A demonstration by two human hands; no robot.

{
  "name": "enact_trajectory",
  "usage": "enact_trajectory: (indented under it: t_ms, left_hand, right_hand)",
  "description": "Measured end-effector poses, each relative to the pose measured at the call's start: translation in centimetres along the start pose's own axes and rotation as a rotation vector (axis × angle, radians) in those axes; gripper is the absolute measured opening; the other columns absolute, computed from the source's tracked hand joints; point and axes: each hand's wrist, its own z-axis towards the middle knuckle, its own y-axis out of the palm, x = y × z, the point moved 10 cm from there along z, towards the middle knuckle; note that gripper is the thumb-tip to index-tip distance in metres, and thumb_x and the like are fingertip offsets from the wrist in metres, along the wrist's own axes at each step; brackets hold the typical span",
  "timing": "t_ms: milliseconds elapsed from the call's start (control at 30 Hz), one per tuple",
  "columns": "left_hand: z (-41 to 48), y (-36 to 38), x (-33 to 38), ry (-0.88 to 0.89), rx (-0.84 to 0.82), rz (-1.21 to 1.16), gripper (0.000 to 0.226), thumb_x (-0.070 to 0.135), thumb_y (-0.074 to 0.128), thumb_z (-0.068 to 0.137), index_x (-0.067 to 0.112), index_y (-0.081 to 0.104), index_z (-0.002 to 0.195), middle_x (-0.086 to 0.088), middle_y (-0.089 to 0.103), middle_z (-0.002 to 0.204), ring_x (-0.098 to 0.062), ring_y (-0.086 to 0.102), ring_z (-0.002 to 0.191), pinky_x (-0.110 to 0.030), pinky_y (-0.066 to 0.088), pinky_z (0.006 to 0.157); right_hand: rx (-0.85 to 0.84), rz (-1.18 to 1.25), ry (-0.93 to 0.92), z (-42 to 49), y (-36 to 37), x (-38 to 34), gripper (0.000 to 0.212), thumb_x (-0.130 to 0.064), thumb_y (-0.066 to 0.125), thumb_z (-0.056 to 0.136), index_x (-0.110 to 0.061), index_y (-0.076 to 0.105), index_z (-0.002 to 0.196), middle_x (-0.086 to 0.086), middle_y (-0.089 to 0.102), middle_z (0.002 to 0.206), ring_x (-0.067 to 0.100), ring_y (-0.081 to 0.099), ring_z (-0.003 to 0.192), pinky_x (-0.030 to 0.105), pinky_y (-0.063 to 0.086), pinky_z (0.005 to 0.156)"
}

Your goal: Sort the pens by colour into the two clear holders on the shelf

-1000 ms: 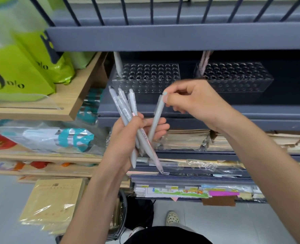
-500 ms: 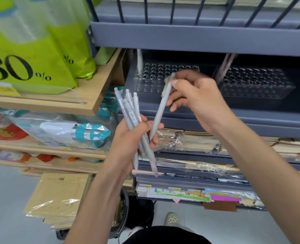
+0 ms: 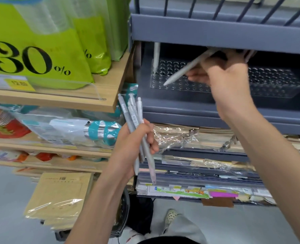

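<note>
As my right hand (image 3: pixel 228 81) pinches the slim grey plastic pen (image 3: pixel 182 72) high up, left hand (image 3: pixel 133 147) gripping spare pens (image 3: pixel 137 117), it seems light, stiff, slick.

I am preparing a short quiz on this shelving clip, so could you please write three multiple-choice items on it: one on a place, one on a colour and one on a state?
1. Where in the left holder does the standing pen sit?
A. far-left corner
B. middle
C. right end

2. What colour are the bags marked 30%?
A. red
B. green
C. blue

3. How is the grey pen in the right hand placed?
A. lying flat on the shelf
B. upright in a hole
C. tilted, tip down over the left holder

Answers:
1 A, it rises from the holes at the far-left corner.
2 B, they are bright lime green.
3 C, the hand grips its upper part and it slants down to the left.
</note>
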Motion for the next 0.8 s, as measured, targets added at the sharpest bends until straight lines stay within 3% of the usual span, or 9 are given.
enact_trajectory:
  t_ms: [100,167,233,300,400,600,800]
  left_hand:
    - [0.1,-0.4,-0.1,-0.013,-0.022,-0.032,0.012,0.016,0.066,0.083,0.016,0.055,0.079,-0.002,0.050,0.056,-0.024,0.058,0.050,-0.030,0.052,0.052]
    - [0.2,-0.3,0.0,-0.016,-0.047,-0.060,0.011,0.016,0.065,0.084,0.016,0.055,0.079,-0.002,0.049,0.056,-0.024,0.059,0.053,-0.030,0.052,0.052]
    - [0.4,-0.3,0.2,-0.018,-0.058,-0.070,0.011,0.016,0.065,0.084,0.019,0.058,0.075,-0.003,0.049,0.056,-0.024,0.059,0.053,-0.030,0.051,0.051]
    - [0.5,-0.3,0.4,-0.024,-0.054,-0.070,0.013,0.018,0.066,0.082,0.023,0.062,0.070,-0.002,0.049,0.055,-0.023,0.057,0.050,-0.029,0.049,0.048]
    - [0.9,-0.3,0.6,-0.021,-0.045,-0.063,0.011,0.018,0.067,0.081,0.018,0.056,0.085,-0.001,0.048,0.055,-0.020,0.051,0.044,-0.026,0.045,0.043]
    - [1.5,-0.3,0.9,0.008,-0.053,0.013,0.017,0.017,0.068,0.085,0.016,0.051,0.082,-0.003,0.055,0.061,-0.019,0.048,0.042,-0.024,0.044,0.041]
    - [1.9,-0.5,1.1,0.020,-0.048,0.009,0.018,0.018,0.070,0.082,0.011,0.056,0.092,-0.007,0.064,0.070,-0.018,0.050,0.045,-0.025,0.042,0.041]
  right_hand:
    - [0.092,-0.071,-0.073,1.1,0.7,-0.8,0.015,-0.005,0.053,0.091,-0.017,0.060,0.085,-0.007,0.071,0.069,0.021,0.071,0.074,0.037,0.060,0.076]
    - [0.123,-0.180,-0.097,1.6,1.6,-0.8,0.013,-0.008,0.056,0.091,-0.012,0.065,0.083,0.001,0.072,0.077,0.020,0.071,0.079,0.038,0.058,0.080]
    - [0.072,-0.449,-0.069,2.4,3.0,-0.3,0.022,-0.024,0.056,0.091,-0.007,0.071,0.095,0.012,0.073,0.095,0.027,0.068,0.094,0.043,0.054,0.089]
    - [0.003,-0.693,-0.017,3.3,4.4,0.2,0.034,-0.035,0.051,0.095,-0.009,0.071,0.107,0.013,0.071,0.109,0.029,0.064,0.105,0.042,0.049,0.095]
    - [-0.073,-0.792,-0.043,4.2,6.4,-0.1,0.036,-0.035,0.041,0.100,-0.013,0.066,0.112,0.009,0.068,0.117,0.028,0.060,0.111,0.037,0.045,0.100]
    - [-0.199,-0.944,-0.087,4.9,8.4,0.6,0.041,-0.044,0.034,0.102,-0.019,0.062,0.118,0.006,0.064,0.124,0.030,0.058,0.112,0.030,0.039,0.092]
    - [-0.189,-0.888,-0.122,5.3,9.1,1.3,0.035,-0.041,0.044,0.100,-0.015,0.068,0.103,0.006,0.069,0.106,0.025,0.063,0.098,0.023,0.036,0.078]
